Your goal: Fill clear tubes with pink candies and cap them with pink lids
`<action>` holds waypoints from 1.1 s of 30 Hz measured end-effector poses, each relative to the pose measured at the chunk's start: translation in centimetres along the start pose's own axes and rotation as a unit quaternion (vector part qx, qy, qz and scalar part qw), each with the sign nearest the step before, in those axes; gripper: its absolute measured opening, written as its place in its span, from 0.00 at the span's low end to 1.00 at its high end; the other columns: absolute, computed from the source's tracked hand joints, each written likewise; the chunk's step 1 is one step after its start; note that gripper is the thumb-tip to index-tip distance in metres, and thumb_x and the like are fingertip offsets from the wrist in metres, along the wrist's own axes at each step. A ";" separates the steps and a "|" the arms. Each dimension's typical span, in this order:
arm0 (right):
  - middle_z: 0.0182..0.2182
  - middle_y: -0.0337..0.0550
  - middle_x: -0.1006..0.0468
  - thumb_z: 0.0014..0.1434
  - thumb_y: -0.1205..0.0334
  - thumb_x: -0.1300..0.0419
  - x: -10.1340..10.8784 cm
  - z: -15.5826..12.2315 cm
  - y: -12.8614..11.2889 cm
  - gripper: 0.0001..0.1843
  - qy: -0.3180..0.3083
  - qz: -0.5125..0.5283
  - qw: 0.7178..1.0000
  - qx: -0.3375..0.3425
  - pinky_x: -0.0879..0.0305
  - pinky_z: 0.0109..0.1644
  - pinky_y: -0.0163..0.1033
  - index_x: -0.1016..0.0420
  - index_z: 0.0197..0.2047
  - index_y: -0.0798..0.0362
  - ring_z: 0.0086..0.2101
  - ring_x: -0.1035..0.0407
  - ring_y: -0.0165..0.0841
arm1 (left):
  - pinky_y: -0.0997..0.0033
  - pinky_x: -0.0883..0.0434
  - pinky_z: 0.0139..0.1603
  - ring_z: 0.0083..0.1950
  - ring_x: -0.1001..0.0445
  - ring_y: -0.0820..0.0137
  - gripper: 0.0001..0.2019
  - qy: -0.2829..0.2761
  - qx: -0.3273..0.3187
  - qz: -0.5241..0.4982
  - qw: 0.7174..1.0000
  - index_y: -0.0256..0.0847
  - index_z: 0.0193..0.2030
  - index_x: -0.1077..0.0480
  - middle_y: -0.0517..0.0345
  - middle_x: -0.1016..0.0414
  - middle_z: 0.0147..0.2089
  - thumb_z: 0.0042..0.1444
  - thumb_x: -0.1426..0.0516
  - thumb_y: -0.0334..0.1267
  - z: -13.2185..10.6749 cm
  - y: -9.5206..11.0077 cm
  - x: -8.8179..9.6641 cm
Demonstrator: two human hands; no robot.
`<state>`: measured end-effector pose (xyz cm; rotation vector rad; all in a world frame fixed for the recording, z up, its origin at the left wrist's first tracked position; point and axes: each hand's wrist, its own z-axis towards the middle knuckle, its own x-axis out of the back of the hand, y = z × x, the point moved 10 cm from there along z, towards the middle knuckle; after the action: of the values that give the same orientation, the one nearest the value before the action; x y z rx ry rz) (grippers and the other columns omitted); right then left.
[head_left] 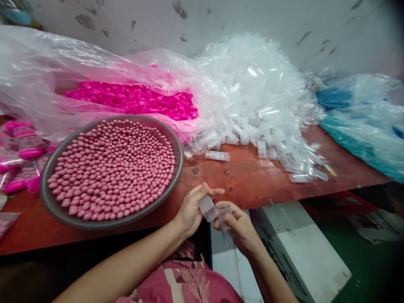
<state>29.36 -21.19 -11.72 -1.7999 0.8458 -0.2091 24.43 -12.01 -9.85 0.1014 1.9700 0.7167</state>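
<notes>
My left hand (192,208) holds a small clear plastic container (208,208) between thumb and fingers, its index finger stretched forward. Close beside it, my right hand (238,225) grips another clear plastic container (224,215), somewhat blurred. The two containers nearly meet at the table's front edge; whether they touch I cannot tell. To the left of my hands stands a wide grey bowl (178,168) full of round pink candy-like balls (116,172). Beyond my hands, a single clear container (217,156) lies on its side on the red-brown table (202,174).
A big heap of clear containers (252,88) rises at the back. Bright pink caps (132,101) lie in an open plastic bag (28,80). Filled pink-capped containers (27,147) sit far left. Bags with blue-green contents (362,143) are at right, above a white box (303,248).
</notes>
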 end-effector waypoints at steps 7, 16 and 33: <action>0.23 0.37 0.28 0.36 0.58 0.29 -2.9 0.3 0.3 0.18 -0.007 0.019 0.999 -0.031 0.41 0.27 0.33 0.27 0.31 0.55 0.23 0.37 0.28 | 0.67 0.33 0.41 0.38 0.26 0.64 0.15 -0.015 -0.011 0.067 0.998 0.36 0.26 0.34 0.46 0.22 0.39 0.53 0.43 0.46 -1.4 -0.1 -0.9; 0.19 0.36 0.30 0.39 0.52 0.31 2.2 -4.6 2.5 0.20 0.105 0.025 0.994 -0.026 0.43 0.23 0.32 0.29 0.33 0.53 0.19 0.40 0.27 | 0.67 0.35 0.46 0.42 0.28 0.67 0.12 -0.016 -0.049 0.045 0.998 0.36 0.28 0.32 0.51 0.23 0.38 0.51 0.41 0.44 -1.5 1.7 -1.8; 0.45 0.46 0.26 0.48 0.57 0.38 -0.1 0.5 -0.3 0.26 0.054 0.025 0.998 -0.001 0.33 0.45 0.42 0.33 0.52 0.50 0.40 0.28 0.38 | 0.73 0.32 0.29 0.28 0.30 0.73 0.15 0.101 -0.038 0.186 0.977 0.40 0.38 0.36 0.61 0.31 0.31 0.47 0.39 0.44 -0.7 0.7 3.2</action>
<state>29.64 -20.68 -11.66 -1.7807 0.9657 -0.2750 22.13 -10.58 -11.80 0.3720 2.1379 1.0805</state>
